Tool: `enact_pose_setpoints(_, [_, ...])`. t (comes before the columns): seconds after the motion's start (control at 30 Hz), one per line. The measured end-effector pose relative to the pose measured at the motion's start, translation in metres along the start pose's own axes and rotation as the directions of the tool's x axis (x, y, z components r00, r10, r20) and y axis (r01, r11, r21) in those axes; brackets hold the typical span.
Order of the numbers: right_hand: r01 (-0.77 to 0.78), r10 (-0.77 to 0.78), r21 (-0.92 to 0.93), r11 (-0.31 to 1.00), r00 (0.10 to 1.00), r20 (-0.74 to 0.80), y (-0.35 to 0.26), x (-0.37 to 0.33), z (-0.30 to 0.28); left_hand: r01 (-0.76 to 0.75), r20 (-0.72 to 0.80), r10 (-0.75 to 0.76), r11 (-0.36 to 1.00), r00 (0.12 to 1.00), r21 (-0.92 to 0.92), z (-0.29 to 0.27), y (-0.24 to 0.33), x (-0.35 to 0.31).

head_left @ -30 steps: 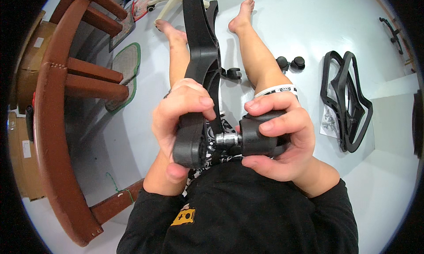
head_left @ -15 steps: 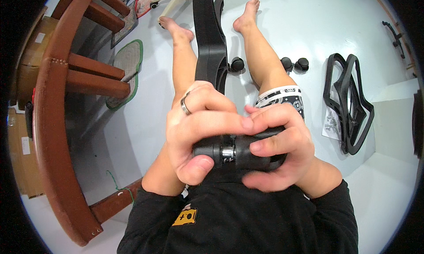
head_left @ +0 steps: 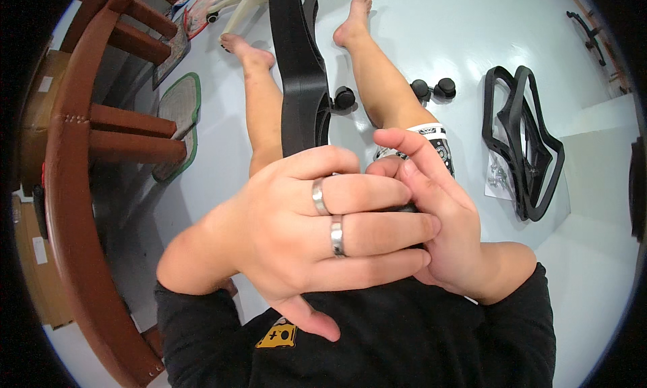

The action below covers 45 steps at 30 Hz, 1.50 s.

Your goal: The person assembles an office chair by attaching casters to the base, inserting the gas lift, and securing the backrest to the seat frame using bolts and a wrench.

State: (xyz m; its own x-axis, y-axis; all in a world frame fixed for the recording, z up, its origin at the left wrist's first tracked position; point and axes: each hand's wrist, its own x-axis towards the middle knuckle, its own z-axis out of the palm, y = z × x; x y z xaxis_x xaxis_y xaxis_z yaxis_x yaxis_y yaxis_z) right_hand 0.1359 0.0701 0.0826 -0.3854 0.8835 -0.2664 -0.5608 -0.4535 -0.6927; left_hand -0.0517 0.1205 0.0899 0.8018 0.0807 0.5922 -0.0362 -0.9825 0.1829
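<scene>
Both my hands meet in front of my black shirt, around a black caster (head_left: 406, 209) that is almost wholly covered. My left hand (head_left: 310, 219), with two rings, lies over it with the fingers bent across; its thumb stands apart below. My right hand (head_left: 448, 219) cups the far side, palm toward the left fingers, with its upper fingers raised. Behind the hands, a long black chair-base leg (head_left: 303, 84) runs away between my bare legs; its near end is hidden. Another black caster (head_left: 344, 97) is beside that leg.
Two more casters (head_left: 433, 88) are beyond my right knee. Black looped armrest frames (head_left: 522, 145) lie at right, by a packet of metal screws (head_left: 497, 175). A brown wooden frame (head_left: 67, 186), mats (head_left: 180, 111) and cardboard boxes (head_left: 40, 266) line the left.
My left hand has swung over the caster, covering it and the metal stem that showed between my hands. My right hand has turned, its fingers lifting. The view has shifted slightly.
</scene>
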Motion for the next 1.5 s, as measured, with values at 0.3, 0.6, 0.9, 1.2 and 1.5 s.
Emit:
enact_pose_setpoints(0.3, [0.133, -0.132, 0.002, 0.991, 0.988, -0.084, 0.003, -0.006, 0.005, -0.038, 0.006, 0.039, 0.995, 0.999, -0.087, 0.002, -0.009, 0.025])
enact_pose_setpoints(0.6, [0.375, -0.402, -0.388, 0.842, 0.915, 0.012, 0.023, -0.013, -0.001, 0.082, 0.107, -0.068, 0.988, 0.992, -0.128, -0.007, 0.010, 0.014])
enact_pose_setpoints(0.9, [0.378, -0.417, -0.343, 0.860, 0.908, -0.046, 0.028, -0.019, 0.003, 0.126, 0.177, -0.105, 0.986, 0.979, -0.109, -0.010, 0.021, 0.018])
enact_pose_setpoints(1.2, [0.421, -0.451, -0.434, 0.796, 0.892, 0.039, 0.029, -0.020, 0.002, 0.163, 0.258, -0.128, 0.980, 0.958, -0.118, -0.016, 0.030, 0.015])
enact_pose_setpoints(1.5, [0.392, -0.375, -0.324, 0.861, 0.920, 0.117, 0.026, -0.012, 0.002, 0.076, 0.121, -0.055, 0.981, 0.991, -0.178, -0.008, 0.020, 0.012])
